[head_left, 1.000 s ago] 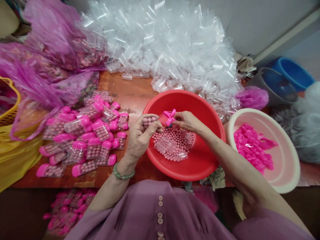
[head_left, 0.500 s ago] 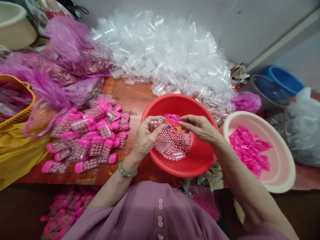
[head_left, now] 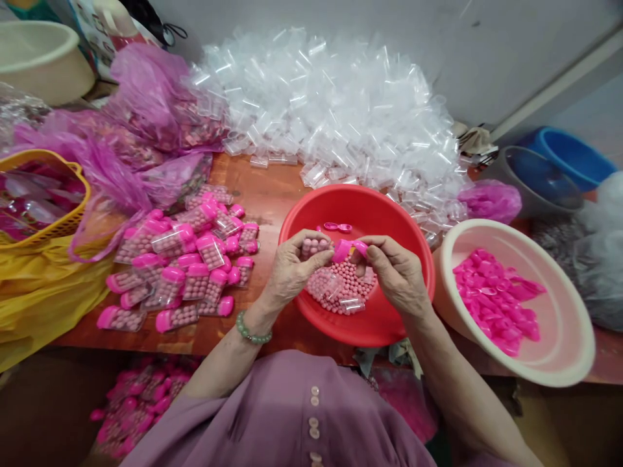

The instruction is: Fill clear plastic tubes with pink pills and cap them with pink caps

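Over the red basin (head_left: pixel 413 305), my left hand (head_left: pixel 287 266) grips a small clear bottle (head_left: pixel 315 246) filled with pink beads, tipped on its side. At the bottle's mouth sits a bright pink cap (head_left: pixel 342 250), with a pink flap sticking out to the right. My right hand (head_left: pixel 396 269) pinches that flap between thumb and fingers; whether the cap is fully seated I cannot tell. Below the hands, loose pink beads (head_left: pixel 345 275) and a few clear empty bottles (head_left: pixel 352 305) lie in the basin. A small pink spoon-like piece (head_left: pixel 337 227) rests against its far side.
Capped bead bottles (head_left: pixel 185 269) are heaped at left, beside purple bags (head_left: pixel 150 84) and a yellow basket (head_left: pixel 80 188). Clear empty bottles (head_left: pixel 321 97) pile up at the back. A cream basin (head_left: pixel 569 324) with pink caps (head_left: pixel 496 298) stands right.
The pink cap now shows plainly between my hands at the bottle's mouth. My right hand has turned and closed on its flap. The whole view has shifted slightly.
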### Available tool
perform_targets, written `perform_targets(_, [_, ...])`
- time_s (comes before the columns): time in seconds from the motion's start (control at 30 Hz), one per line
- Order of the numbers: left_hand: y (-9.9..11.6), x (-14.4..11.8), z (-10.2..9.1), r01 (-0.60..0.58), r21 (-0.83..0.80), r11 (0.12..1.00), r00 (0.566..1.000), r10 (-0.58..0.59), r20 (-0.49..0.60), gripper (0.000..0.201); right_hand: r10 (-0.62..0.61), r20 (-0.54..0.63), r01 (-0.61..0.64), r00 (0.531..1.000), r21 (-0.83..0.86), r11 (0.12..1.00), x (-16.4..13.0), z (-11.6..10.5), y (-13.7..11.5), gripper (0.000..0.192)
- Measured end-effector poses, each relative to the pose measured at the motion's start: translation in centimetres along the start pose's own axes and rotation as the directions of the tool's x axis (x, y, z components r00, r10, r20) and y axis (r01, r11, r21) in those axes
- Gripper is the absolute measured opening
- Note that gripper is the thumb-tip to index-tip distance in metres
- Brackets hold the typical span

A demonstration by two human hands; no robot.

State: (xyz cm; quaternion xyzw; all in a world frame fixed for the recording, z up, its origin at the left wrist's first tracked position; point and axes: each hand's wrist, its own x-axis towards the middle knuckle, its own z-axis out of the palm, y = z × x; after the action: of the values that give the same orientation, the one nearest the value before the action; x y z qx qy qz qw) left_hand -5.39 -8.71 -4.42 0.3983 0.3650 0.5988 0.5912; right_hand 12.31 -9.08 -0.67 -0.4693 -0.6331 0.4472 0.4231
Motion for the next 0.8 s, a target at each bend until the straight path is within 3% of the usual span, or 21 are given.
perform_targets(0.23, [-0.1, -0.3, 0.8, 0.011, -0.005, 1.0, 0.997, -0.011, -0.073, 0.026, -0.246, -0.123, 0.184, 0.961, -0.377, 0.908, -0.7, 2.3, -0.2, 0.017])
perform_targets(0.53, [-0.5, -0.2, 0.6, 0.027, -0.015, 1.0, 0.999, -0.028, -0.046, 0.025, -0.339, -0.114, 0.258, 0.934, -0.443, 0.859, -1.2, 4.1, 0.4, 0.02])
perform_targets(0.7, [-0.5, 0.0, 0.0, 0.161, -0.25, 0.955, 0.983, -0.133, 0.124, 0.029, -0.228, -0.107, 0.177, 0.968, -0.353, 0.919, -0.4, 3.1, -0.2, 0.022])
perform_targets(0.8, [-0.1, 0.2, -0.5, 0.353, -0.381, 0.854, 0.922, -0.25, 0.295, 0.032, -0.145, -0.119, 0.114, 0.982, -0.233, 0.966, 0.6, 1.8, -0.6, 0.024])
